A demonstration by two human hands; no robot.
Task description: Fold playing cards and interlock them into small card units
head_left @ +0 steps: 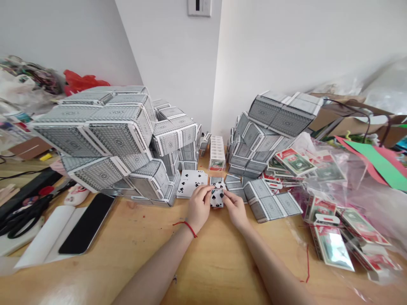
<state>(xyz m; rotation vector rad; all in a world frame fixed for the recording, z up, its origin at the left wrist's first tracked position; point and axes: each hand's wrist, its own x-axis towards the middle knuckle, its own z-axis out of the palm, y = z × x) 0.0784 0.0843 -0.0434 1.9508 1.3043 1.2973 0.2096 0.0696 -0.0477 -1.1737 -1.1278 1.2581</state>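
Playing cards [216,198] with black spades showing are held between my two hands, low over the wooden table. My left hand [201,206] has its fingers closed on their left and top edge, and a red string bracelet is on that wrist. Pinching the right edge is my right hand [234,207]. Beyond my left hand lie face-up spade cards [189,185] in a flat pile. Grey-backed cards [233,185] lie just past my right hand. Folded card blocks [271,201] sit joined together to the right.
Tall stacks of card blocks stand at left [117,135] and right [263,140], with a long clear box [217,152] between them. At left are a black phone [87,224] and scissors [27,216]. Red-green card boxes [332,245] and plastic wrap cover the right side.
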